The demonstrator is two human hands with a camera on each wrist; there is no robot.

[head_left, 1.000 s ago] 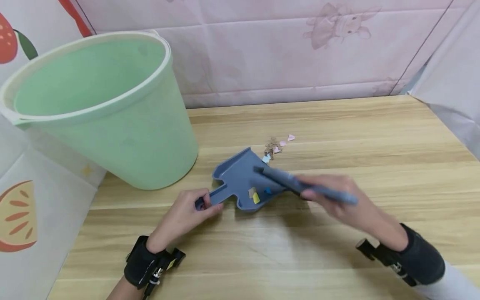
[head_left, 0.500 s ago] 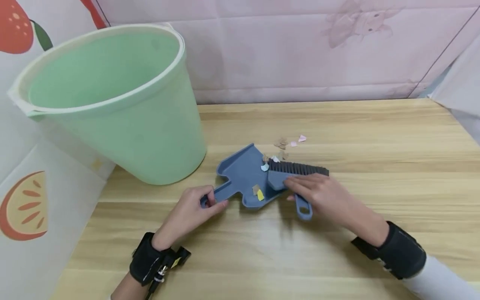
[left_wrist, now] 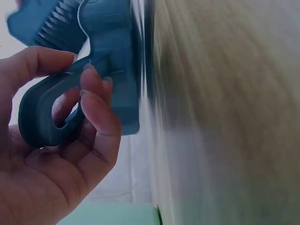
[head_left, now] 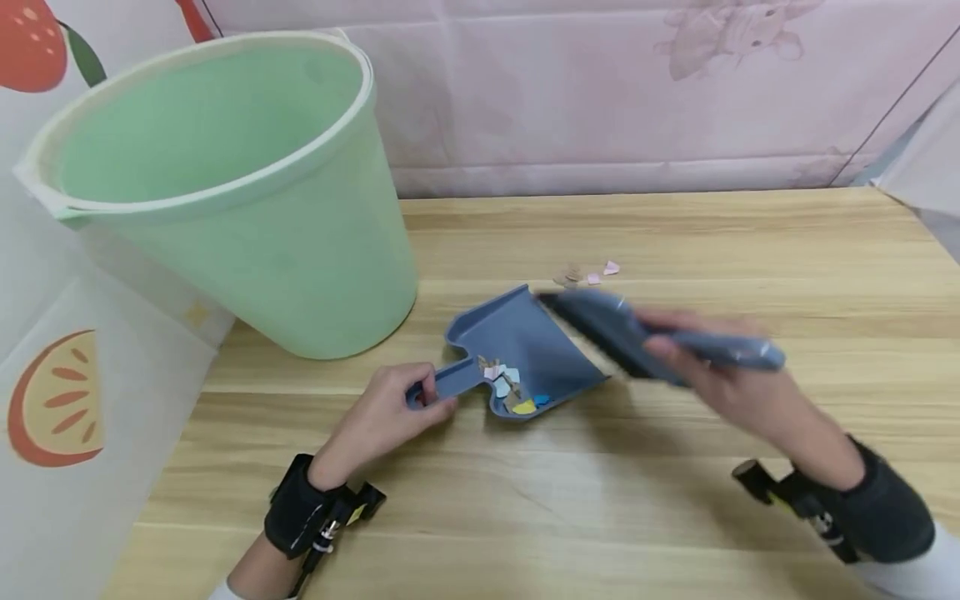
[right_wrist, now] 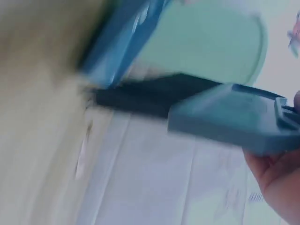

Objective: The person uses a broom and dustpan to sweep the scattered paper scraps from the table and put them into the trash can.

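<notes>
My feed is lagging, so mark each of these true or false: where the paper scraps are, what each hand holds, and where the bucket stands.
1. The left hand holds the dustpan by its handle. True.
2. The right hand is empty. False: it grips the brush.
3. Paper scraps lie in the dustpan. True.
4. No scraps remain on the table. False: a few loose scraps lie beyond the dustpan.
5. The green bucket lies tipped over. False: it stands upright.

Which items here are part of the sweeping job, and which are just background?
In use:
- left hand gripping the dustpan handle
- right hand holding the brush
- paper scraps in the pan
- scraps on the table
- green bin, close by

Background:
- wooden table
- pink wall cloth
- fruit-print sheet
</notes>
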